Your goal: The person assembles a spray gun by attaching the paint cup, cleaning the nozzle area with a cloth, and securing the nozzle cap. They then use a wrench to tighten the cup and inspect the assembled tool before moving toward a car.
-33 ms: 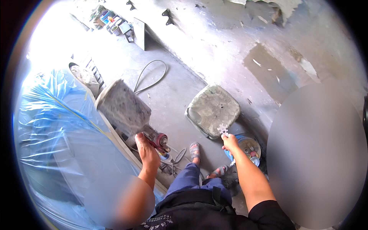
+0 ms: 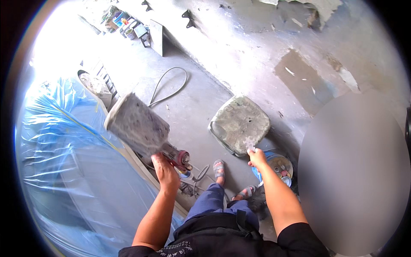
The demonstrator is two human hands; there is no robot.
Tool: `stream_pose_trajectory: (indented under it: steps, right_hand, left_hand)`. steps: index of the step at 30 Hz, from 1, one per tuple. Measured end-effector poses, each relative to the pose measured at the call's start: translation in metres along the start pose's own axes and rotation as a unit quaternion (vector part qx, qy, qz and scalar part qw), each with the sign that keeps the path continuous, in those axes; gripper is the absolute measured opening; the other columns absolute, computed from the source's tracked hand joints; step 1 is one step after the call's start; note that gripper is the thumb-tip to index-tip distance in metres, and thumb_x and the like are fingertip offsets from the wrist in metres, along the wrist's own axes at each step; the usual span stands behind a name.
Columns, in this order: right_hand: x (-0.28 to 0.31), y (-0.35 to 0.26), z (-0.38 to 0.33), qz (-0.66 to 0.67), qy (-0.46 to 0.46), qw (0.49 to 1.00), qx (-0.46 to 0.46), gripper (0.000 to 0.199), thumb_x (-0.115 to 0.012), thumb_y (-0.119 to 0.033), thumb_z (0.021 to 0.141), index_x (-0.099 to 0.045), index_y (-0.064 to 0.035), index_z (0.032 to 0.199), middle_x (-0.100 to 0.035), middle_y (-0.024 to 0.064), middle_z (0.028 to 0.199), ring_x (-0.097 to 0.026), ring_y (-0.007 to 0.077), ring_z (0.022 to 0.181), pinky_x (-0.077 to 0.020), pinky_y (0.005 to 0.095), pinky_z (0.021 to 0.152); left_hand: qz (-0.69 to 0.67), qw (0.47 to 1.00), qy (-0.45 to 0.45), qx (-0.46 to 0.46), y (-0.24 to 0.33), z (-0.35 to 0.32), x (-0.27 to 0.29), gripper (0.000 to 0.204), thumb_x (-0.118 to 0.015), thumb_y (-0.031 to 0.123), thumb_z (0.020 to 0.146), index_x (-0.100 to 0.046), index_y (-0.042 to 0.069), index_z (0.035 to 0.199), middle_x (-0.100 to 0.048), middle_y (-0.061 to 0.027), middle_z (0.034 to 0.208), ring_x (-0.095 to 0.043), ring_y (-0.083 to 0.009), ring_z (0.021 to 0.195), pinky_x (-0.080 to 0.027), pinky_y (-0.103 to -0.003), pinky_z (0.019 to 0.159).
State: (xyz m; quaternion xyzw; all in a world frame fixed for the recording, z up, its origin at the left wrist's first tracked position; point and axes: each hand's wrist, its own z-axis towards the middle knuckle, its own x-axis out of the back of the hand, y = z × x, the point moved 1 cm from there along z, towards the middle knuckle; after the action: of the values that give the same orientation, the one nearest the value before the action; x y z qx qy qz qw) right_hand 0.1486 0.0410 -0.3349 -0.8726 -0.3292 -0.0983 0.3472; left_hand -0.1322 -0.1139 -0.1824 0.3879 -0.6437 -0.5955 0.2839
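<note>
My left hand (image 2: 166, 173) is closed around a red-handled spray gun (image 2: 179, 157), just below the large, dusty grey hopper (image 2: 139, 124) mounted on it. The hopper is tilted, its wider end toward the upper left. In my right hand (image 2: 257, 158), a small pale star-shaped metal plate (image 2: 249, 143) is pinched between thumb and fingers, its outline smeared by motion. The plate appears over the near edge of a grime-covered, square-topped bucket (image 2: 239, 122). What my left fingers grip underneath is partly hidden.
Blue plastic sheeting (image 2: 72, 141) covers a large thing on the left. A blue bucket (image 2: 280, 167) with round items stands beside my right forearm. A looped grey hose (image 2: 169, 73) lies on the floor. Boards and containers (image 2: 137, 32) stand far off by the peeling wall.
The spray gun's hopper has shifted slightly left and down. The star-shaped plate has turned or shaken a little in my right hand and looks blurrier.
</note>
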Motion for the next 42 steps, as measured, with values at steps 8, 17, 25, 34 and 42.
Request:
stream_pose_trajectory:
  steps: [8,17,25,34,42]
  right_hand:
    - [-0.05,-0.026,0.003,-0.048,0.116,0.946,0.297,0.067,-0.064,-0.027,0.08,-0.034,0.0021,0.132,-0.049,0.0214,0.12,-0.058,0.0261,0.099,-0.0459,0.0368,0.087]
    - [-0.069,-0.135,-0.183,0.009,-0.027,0.845,0.535,0.091,-0.071,-0.025,0.074,-0.015,-0.0011,0.141,-0.014,0.0286,0.144,-0.023,0.0452,0.131,-0.037,0.0453,0.1]
    - [-0.023,-0.082,-0.205,0.076,-0.123,0.842,0.519,0.06,-0.062,-0.015,0.085,-0.032,-0.0048,0.136,-0.043,0.0166,0.123,-0.042,0.0253,0.11,-0.0426,0.0358,0.089]
    - [0.022,-0.07,-0.282,0.071,-0.247,0.918,0.301,0.024,-0.061,-0.019,0.088,-0.064,-0.0073,0.109,-0.057,-0.0039,0.065,-0.052,0.0052,0.057,-0.0456,0.023,0.055]
    - [0.034,-0.027,-0.278,0.059,-0.165,0.895,0.41,0.022,-0.059,-0.024,0.09,-0.065,-0.0079,0.104,-0.06,-0.0019,0.067,-0.054,0.0052,0.056,-0.0459,0.0223,0.054]
  left_hand:
    - [-0.067,0.994,-0.085,0.031,0.017,0.012,-0.025,0.036,-0.056,0.036,0.091,-0.046,0.01,0.114,-0.061,-0.0032,0.098,-0.061,-0.0156,0.085,-0.05,-0.03,0.069]
    - [0.066,0.973,-0.215,0.061,0.094,-0.037,-0.065,0.027,-0.064,0.013,0.086,-0.053,0.002,0.108,-0.058,-0.0069,0.112,-0.057,-0.0137,0.094,-0.048,-0.025,0.075]
    - [0.132,0.95,-0.264,-0.102,0.102,-0.042,-0.029,0.027,-0.053,0.015,0.087,-0.057,0.0,0.109,-0.064,-0.0157,0.096,-0.063,-0.0264,0.087,-0.048,-0.036,0.076]
    - [-0.111,0.881,-0.428,0.166,0.101,0.032,-0.034,0.065,-0.021,0.051,0.097,-0.041,0.001,0.134,-0.044,-0.0137,0.137,-0.036,-0.0267,0.13,-0.024,-0.043,0.106]
    - [-0.087,0.855,-0.477,0.185,0.092,-0.005,-0.047,0.068,-0.02,0.052,0.096,-0.04,-0.002,0.134,-0.045,-0.0153,0.136,-0.041,-0.0269,0.127,-0.028,-0.042,0.106]
